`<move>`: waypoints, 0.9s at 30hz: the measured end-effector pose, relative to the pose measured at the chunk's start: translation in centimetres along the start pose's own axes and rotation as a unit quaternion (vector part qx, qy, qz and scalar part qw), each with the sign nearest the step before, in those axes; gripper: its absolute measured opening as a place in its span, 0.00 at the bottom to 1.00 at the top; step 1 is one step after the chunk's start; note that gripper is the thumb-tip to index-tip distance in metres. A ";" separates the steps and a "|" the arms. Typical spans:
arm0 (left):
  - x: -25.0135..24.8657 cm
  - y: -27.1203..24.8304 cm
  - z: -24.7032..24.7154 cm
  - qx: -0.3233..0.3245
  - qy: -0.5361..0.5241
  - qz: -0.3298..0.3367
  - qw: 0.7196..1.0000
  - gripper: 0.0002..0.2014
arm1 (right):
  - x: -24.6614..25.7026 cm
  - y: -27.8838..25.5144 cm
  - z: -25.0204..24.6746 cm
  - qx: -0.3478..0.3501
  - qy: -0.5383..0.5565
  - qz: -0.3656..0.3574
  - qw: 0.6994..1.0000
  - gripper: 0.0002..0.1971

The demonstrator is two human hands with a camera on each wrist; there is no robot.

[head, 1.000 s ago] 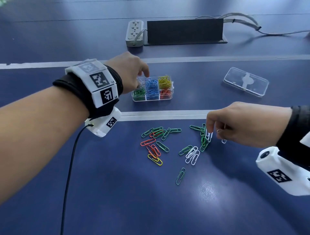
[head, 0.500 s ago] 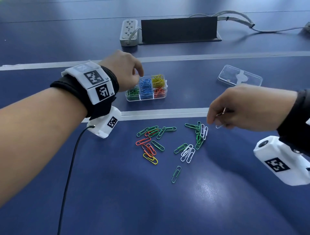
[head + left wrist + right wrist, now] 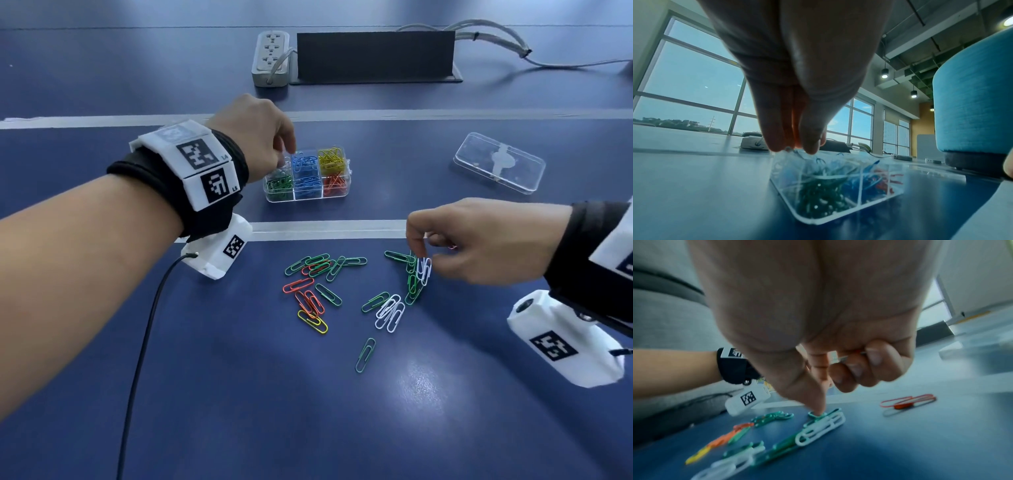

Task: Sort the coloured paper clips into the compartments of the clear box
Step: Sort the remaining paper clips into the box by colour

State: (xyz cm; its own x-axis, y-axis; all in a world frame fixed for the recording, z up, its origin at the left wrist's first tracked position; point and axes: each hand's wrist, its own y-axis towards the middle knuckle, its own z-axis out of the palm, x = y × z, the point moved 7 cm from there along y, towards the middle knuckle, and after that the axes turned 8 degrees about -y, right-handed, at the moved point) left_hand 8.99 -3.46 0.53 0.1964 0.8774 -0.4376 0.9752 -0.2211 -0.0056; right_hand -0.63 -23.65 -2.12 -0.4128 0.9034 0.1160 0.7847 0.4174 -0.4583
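The clear box (image 3: 339, 196) holds green, blue, yellow and orange-red clips in separate compartments. My left hand (image 3: 286, 154) hangs over its far-left compartment. In the left wrist view its (image 3: 793, 148) fingertips meet at the box (image 3: 838, 217) rim; whether they pinch anything is unclear. Loose green (image 3: 318, 263), orange (image 3: 298, 284), yellow (image 3: 313, 322) and white clips (image 3: 390, 311) lie nearer me. My right hand (image 3: 424, 253) is down on a white and green bunch (image 3: 424, 270). Its (image 3: 818, 402) index tip presses a green clip (image 3: 828, 413) while the curled fingers hold clips (image 3: 854, 353).
The box's clear lid (image 3: 499, 162) lies to the right. A power strip (image 3: 270, 58), a black stand (image 3: 375, 56) and cables (image 3: 496, 37) sit at the back. White tape lines (image 3: 325, 229) cross the blue table. Two red clips (image 3: 908, 400) lie right of my right hand.
My right hand rose off the pile with clips in it, then came back down onto the white and green clips. My left hand stayed over the box.
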 end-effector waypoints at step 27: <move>3.8 -1.2 -0.4 0.048 0.010 -0.063 0.997 0.20 | 7.8 9.3 -9.2 -0.112 -0.065 -0.025 0.991 0.17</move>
State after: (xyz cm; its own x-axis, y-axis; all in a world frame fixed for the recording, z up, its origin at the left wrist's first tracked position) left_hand 8.60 0.30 -0.76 0.0755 0.9090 -0.4099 0.9781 -0.1474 -0.1467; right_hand 7.68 -11.78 2.61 -0.4985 0.8668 0.0134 0.8386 0.4861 -0.2458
